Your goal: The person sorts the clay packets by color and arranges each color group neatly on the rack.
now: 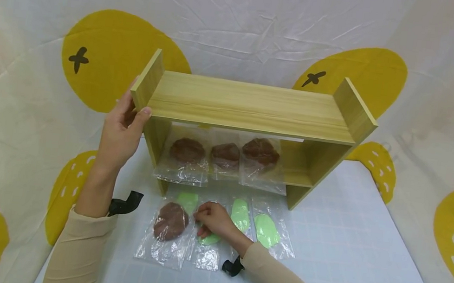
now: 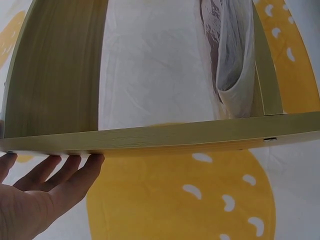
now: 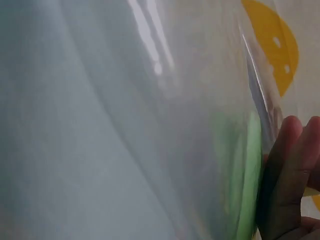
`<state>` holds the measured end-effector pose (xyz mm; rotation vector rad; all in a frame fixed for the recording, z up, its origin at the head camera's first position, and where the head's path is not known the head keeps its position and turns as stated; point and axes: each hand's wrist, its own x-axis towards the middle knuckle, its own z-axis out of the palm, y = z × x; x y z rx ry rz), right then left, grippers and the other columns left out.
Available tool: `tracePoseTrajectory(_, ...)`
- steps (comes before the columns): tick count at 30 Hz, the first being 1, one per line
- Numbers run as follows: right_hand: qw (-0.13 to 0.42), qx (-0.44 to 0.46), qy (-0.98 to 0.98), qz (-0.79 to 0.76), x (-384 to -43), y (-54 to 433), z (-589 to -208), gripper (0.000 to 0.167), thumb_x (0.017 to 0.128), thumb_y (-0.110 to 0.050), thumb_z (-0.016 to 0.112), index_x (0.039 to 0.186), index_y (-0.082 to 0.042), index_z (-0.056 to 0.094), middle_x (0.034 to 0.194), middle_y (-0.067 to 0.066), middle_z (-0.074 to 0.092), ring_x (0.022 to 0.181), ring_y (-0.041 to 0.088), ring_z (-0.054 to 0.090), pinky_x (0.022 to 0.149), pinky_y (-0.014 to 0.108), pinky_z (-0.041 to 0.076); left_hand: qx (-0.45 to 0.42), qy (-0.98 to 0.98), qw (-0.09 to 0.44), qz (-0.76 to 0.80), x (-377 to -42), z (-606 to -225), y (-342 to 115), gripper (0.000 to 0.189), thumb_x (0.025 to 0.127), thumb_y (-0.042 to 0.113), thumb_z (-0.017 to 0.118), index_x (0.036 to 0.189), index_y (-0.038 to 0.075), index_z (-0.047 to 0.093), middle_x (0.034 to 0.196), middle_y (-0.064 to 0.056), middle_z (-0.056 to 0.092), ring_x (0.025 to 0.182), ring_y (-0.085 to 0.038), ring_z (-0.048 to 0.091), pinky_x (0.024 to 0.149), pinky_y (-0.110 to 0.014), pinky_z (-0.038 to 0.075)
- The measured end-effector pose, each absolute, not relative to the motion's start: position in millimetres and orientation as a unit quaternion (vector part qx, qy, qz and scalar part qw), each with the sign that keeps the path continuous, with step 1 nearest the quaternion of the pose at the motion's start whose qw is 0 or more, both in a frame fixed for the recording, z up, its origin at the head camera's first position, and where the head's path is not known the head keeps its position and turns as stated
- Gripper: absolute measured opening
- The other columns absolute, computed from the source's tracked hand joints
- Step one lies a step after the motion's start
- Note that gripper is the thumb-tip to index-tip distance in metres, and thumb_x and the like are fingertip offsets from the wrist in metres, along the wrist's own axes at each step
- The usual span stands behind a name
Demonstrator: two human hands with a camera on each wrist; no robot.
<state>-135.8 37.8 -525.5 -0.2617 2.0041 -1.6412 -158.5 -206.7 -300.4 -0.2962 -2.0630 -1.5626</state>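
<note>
My left hand [image 1: 120,134] grips the left side panel of a small wooden shelf [image 1: 251,109], thumb in front and fingers behind; in the left wrist view its fingertips [image 2: 92,162] lie against the panel's edge. Low over the table, my right hand [image 1: 218,220] pinches a clear plastic bag [image 1: 207,258] holding a flat light-green piece [image 1: 210,239]. That bag fills much of the right wrist view, its green piece [image 3: 247,185] beside my fingers [image 3: 287,165]. The hand hides part of the bag.
Three clear bags with brown lumps [image 1: 225,155] hang over the front of the middle shelf. On the table [image 1: 345,248] lie a bag with a brown round piece [image 1: 171,221] and more bags with green pieces [image 1: 266,231]. Behind hangs a white cloth [image 1: 239,31] with yellow shapes.
</note>
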Motion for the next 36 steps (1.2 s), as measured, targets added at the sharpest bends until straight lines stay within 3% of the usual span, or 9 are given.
tracePoseTrajectory(6, 0.245, -0.116, 0.778, -0.567, -137.7, 37.2, -525.2, 0.013, 0.094, -0.013, 0.067, 0.099, -0.001, 0.064, 0.073, 0.009, 0.070, 0.046, 0.021, 0.063, 0.033, 0.025, 0.043, -0.108, -0.767, 0.262, -0.576, -158.5, -300.8, -206.3, 0.056, 0.102, 0.015, 0.057, 0.153, 0.034, 0.041, 0.148, -0.002, 0.050, 0.123, -0.029, 0.055, 0.101, -0.043, 0.049)
tracePoseTrajectory(11, 0.215, -0.121, 0.790, -0.562, -137.1, 36.5, -527.1, 0.007, 0.093, -0.013, 0.067, 0.094, -0.006, 0.065, 0.068, 0.006, 0.066, 0.042, 0.013, 0.054, 0.033, 0.021, 0.032, -0.111, -0.765, 0.262, -0.578, -159.3, -301.2, -206.3, 0.056, 0.102, 0.014, 0.057, 0.153, 0.033, 0.041, 0.148, -0.002, 0.050, 0.123, -0.029, 0.055, 0.101, -0.042, 0.049)
tracePoseTrajectory(14, 0.214, -0.112, 0.760, -0.603, -135.0, 35.4, -527.6, 0.006, 0.094, -0.008, 0.063, 0.095, -0.002, 0.063, 0.074, 0.008, 0.065, 0.052, 0.013, 0.056, 0.041, 0.024, 0.046, -0.114, -0.763, 0.261, -0.580, -159.5, -301.9, -206.8, 0.057, 0.102, 0.014, 0.057, 0.153, 0.032, 0.041, 0.148, -0.003, 0.050, 0.124, -0.029, 0.054, 0.101, -0.042, 0.048)
tracePoseTrajectory(16, 0.231, -0.092, 0.721, -0.647, -132.7, 34.5, -527.3, 0.008, 0.095, -0.006, 0.058, 0.098, 0.002, 0.060, 0.083, 0.010, 0.064, 0.062, 0.016, 0.060, 0.054, 0.030, 0.057, -0.117, -0.761, 0.262, -0.582, -159.7, -302.4, -207.2, 0.057, 0.102, 0.014, 0.057, 0.154, 0.032, 0.041, 0.148, -0.003, 0.050, 0.125, -0.029, 0.053, 0.102, -0.042, 0.047)
tracePoseTrajectory(19, 0.263, -0.043, 0.656, -0.706, -129.0, 33.4, -525.4, 0.012, 0.098, -0.007, 0.052, 0.102, 0.004, 0.053, 0.093, 0.014, 0.059, 0.076, 0.022, 0.063, 0.068, 0.039, 0.061, -0.120, -0.759, 0.264, -0.583, -159.8, -303.0, -208.0, 0.057, 0.102, 0.013, 0.057, 0.154, 0.031, 0.041, 0.148, -0.003, 0.050, 0.125, -0.029, 0.053, 0.102, -0.043, 0.047)
tracePoseTrajectory(25, 0.304, 0.027, 0.565, -0.766, -126.9, 34.8, -525.1, 0.006, 0.101, -0.013, 0.042, 0.099, -0.007, 0.040, 0.079, 0.002, 0.043, 0.064, 0.016, 0.053, 0.056, 0.034, 0.057, -0.122, -0.758, 0.262, -0.584, -159.7, -302.4, -207.8, 0.057, 0.102, 0.013, 0.057, 0.154, 0.031, 0.041, 0.148, -0.003, 0.050, 0.125, -0.028, 0.053, 0.102, -0.043, 0.047)
tracePoseTrajectory(29, 0.309, 0.048, 0.536, -0.785, -128.1, 36.4, -526.8, 0.007, 0.102, -0.014, 0.041, 0.103, -0.009, 0.036, 0.078, 0.003, 0.047, 0.060, 0.016, 0.056, 0.057, 0.037, 0.058, -0.125, -0.757, 0.264, -0.585, -159.6, -301.7, -207.2, 0.057, 0.102, 0.012, 0.057, 0.154, 0.030, 0.041, 0.148, -0.003, 0.050, 0.125, -0.028, 0.053, 0.102, -0.041, 0.047)
tracePoseTrajectory(33, 0.304, 0.052, 0.546, -0.779, -127.9, 37.3, -527.0, 0.027, 0.100, -0.016, 0.051, 0.120, -0.002, 0.037, 0.092, 0.011, 0.059, 0.068, 0.020, 0.065, 0.063, 0.042, 0.060, -0.125, -0.756, 0.266, -0.585, -159.3, -301.4, -207.0, 0.057, 0.102, 0.012, 0.057, 0.154, 0.030, 0.041, 0.148, -0.003, 0.050, 0.125, -0.027, 0.053, 0.103, -0.042, 0.047)
tracePoseTrajectory(36, 0.307, 0.039, 0.558, -0.770, -127.0, 38.2, -526.8, 0.040, 0.095, -0.010, 0.060, 0.127, 0.003, 0.041, 0.095, 0.013, 0.063, 0.074, 0.020, 0.068, 0.065, 0.040, 0.060, -0.122, -0.759, 0.267, -0.582, -159.0, -301.8, -207.4, 0.057, 0.102, 0.013, 0.057, 0.154, 0.031, 0.041, 0.148, -0.003, 0.050, 0.125, -0.027, 0.053, 0.102, -0.041, 0.047)
